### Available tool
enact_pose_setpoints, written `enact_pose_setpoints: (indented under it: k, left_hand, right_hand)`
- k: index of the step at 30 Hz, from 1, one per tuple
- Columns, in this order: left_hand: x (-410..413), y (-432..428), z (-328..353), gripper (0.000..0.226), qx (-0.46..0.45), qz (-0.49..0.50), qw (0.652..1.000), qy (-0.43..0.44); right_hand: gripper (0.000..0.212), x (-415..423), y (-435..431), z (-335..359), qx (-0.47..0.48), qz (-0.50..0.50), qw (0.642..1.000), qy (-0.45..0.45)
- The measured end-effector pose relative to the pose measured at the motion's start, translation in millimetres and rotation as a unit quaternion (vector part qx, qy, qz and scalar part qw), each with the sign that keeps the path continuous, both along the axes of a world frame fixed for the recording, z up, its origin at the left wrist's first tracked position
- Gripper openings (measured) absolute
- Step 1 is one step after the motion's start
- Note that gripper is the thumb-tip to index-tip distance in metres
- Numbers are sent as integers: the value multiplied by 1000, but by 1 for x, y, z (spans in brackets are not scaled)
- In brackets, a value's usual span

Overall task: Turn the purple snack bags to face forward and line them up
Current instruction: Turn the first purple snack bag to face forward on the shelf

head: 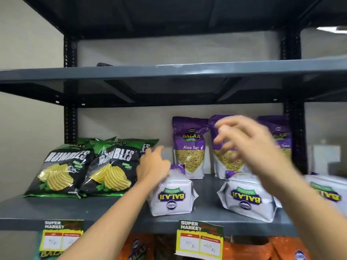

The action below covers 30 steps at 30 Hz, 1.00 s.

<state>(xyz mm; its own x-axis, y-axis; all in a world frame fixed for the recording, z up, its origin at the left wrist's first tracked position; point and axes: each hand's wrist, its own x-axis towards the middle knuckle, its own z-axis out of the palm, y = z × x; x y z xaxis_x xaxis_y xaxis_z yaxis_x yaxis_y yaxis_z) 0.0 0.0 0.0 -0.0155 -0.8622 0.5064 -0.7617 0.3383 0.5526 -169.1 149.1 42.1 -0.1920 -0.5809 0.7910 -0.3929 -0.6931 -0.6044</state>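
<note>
Three purple Aloo Sev bags stand upright at the back of the shelf: the left bag (189, 147) faces forward, the middle bag (225, 162) is half hidden behind my right hand, and the right bag (279, 136) is blurred. In front, three more lie flat with their white bottoms toward me: one (172, 196), one (247, 199) and one at the right edge (326, 190). My left hand (152, 166) rests on the back end of the left lying bag, fingers spread. Blurred by motion, my right hand (242, 139) hovers with fingers apart before the middle standing bag.
Black and green Rumbles chip bags (88, 166) fill the shelf's left half. The grey shelf board (93, 209) carries two price tags (200, 239) on its front edge. Orange bags (262, 248) sit on the shelf below. Another shelf board (169, 72) runs overhead.
</note>
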Motion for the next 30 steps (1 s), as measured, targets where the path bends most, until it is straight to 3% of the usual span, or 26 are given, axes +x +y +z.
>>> enact_pose_setpoints:
  k: [2,6,8,10,13,17,19,25,30]
  left_hand:
    - [22,-15,-14,68,69,25,996,56]
    - [42,-13,-33,62,189,-23,976,110]
    - [41,-8,-33,67,262,-67,952,144]
    - [40,-7,-33,58,321,-94,928,164]
    - [41,-15,-34,43,298,-110,926,204]
    - [46,-15,-35,24,230,-148,923,269]
    - [46,-22,-37,18,182,-175,923,289]
    - [34,-31,-37,116,75,-169,944,273]
    - [21,-40,-46,126,42,-155,948,276]
  right_hand:
    - [21,10,-42,-16,168,-22,985,43]
    - [79,20,-116,-49,407,-60,907,91]
    - [80,24,-131,-55,454,-37,887,79]
    - [63,30,-138,-55,494,-2,868,42]
    - [48,28,-150,-59,476,15,879,35]
    - [66,18,-158,-65,420,10,907,-26]
    - [63,13,-161,-66,383,31,922,-45]
    - [46,6,-165,-71,294,127,945,-71]
    - [50,4,-175,-81,245,114,959,-82]
